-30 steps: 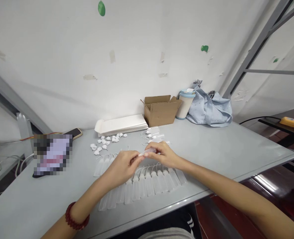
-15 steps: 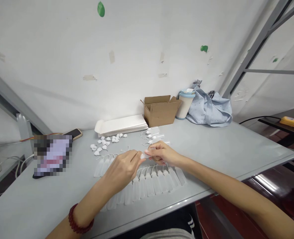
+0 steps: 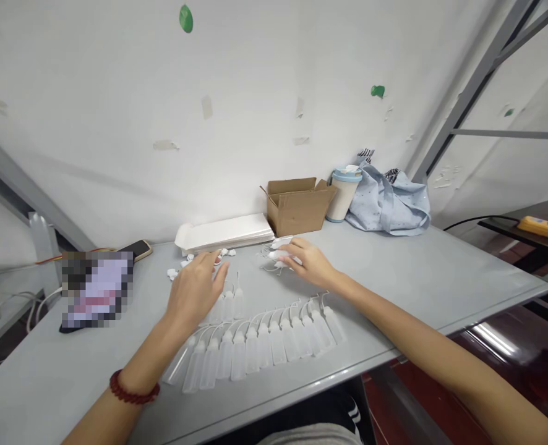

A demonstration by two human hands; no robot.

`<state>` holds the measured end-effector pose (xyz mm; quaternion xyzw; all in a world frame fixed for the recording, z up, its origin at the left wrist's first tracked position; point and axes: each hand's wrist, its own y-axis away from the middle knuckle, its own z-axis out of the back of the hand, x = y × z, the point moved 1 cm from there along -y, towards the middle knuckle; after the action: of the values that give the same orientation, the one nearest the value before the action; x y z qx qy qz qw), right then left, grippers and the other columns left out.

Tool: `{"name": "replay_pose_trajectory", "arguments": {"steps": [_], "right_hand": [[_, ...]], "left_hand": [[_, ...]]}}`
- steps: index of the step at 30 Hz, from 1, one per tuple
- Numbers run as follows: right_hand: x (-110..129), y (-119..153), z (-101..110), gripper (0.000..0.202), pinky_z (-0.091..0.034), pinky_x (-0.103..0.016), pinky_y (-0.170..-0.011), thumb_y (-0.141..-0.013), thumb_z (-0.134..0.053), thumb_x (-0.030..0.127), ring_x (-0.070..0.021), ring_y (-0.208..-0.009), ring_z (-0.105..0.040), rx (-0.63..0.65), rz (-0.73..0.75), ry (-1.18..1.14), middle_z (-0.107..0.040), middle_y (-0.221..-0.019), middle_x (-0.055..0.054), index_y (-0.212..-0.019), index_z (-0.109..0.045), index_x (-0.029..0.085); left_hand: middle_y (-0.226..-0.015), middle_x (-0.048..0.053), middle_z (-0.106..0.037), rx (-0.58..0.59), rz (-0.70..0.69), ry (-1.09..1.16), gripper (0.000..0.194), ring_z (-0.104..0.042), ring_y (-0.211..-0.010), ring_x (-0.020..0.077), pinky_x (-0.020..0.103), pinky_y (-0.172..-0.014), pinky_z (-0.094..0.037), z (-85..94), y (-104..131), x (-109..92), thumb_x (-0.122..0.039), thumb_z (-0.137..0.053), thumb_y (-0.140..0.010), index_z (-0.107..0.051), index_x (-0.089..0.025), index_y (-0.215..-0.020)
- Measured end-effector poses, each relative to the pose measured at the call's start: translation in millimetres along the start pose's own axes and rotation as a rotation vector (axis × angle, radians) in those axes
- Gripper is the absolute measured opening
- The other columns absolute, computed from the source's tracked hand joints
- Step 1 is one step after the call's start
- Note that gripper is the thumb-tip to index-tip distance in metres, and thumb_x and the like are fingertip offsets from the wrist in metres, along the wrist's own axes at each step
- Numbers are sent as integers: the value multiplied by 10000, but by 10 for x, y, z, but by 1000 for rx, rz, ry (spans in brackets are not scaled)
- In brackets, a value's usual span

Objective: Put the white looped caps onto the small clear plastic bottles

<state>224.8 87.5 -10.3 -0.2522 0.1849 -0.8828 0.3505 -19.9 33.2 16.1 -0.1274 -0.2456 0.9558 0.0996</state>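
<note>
My left hand (image 3: 194, 287) is over the small white caps (image 3: 225, 252) toward the back of the table, thumb and fingers apart, with nothing visible in it. My right hand (image 3: 310, 262) reaches over a small group of bottles with thin ties (image 3: 281, 243) in front of the cardboard box. Its thumb and fingers are spread around the bottle tops and partly cover them. A row of translucent plastic bottles (image 3: 265, 343), each with a white top and a thin tie, lies near the front edge. Behind it lie several more bottles (image 3: 230, 304), partly hidden by my left hand.
An open cardboard box (image 3: 302, 210) stands at the back, beside a flat white stack (image 3: 227, 230). Right of it are a lidded cup (image 3: 342, 198) and a light blue cloth bag (image 3: 389, 204). A phone (image 3: 140, 249) and a pixelated item (image 3: 98, 287) lie at the left.
My hands were together over the bottle row, holding a small bottle between them. They have parted: the left moved back-left to the caps, the right back to the bottles by the box.
</note>
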Motion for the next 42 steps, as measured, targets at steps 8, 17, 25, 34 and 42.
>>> {"name": "replay_pose_trajectory", "arguments": {"steps": [8, 17, 25, 34, 42], "right_hand": [[-253, -59, 28, 314, -408, -377, -811, -903, -487, 269, -253, -890, -476, 23, 37, 288, -529, -1004, -150, -1179, -555, 135], [-35, -16, 466, 199, -342, -257, -573, -870, -463, 215, -174, -663, -532, 373, -392, 214, -600, -836, -75, -1048, -496, 132], [-33, 51, 764, 379, -319, -225, -496, -856, -465, 403, -96, -517, -436, 900, -309, -144, -579, -613, -32, -606, -551, 132], [128, 125, 807, 403, -374, -213, -483, -800, -554, 456, -69, -382, -495, 1263, -313, -354, -639, -563, -30, -620, -632, 103], [170, 135, 614, 341, -394, -215, -470, -765, -570, 382, -113, -421, -579, 1367, -359, -271, -634, -561, -23, -568, -600, 105]], "left_hand": [[-878, 147, -673, 107, 124, -302, 317, -611, -847, 326, 372, -623, -445, 109, -118, 392, -254, -366, -873, -665, -148, -890], [-918, 149, -694, 269, 183, -354, 337, -554, -991, 359, 389, -725, -450, 131, -169, 566, -212, -384, -837, -698, -145, -938], [-936, 142, -703, 444, 257, -312, 315, -616, -921, 329, 378, -762, -442, 192, -201, 741, -194, -438, -765, -685, -129, -949], [-914, 144, -684, 614, 290, -308, 274, -634, -838, 304, 331, -666, -429, -16, -152, 899, -148, -496, -654, -664, -161, -869], [-762, 165, -646, 574, 252, -332, 180, -611, -725, 328, 338, -559, -373, 32, -148, 814, -213, -452, -676, -623, -158, -695]]}}
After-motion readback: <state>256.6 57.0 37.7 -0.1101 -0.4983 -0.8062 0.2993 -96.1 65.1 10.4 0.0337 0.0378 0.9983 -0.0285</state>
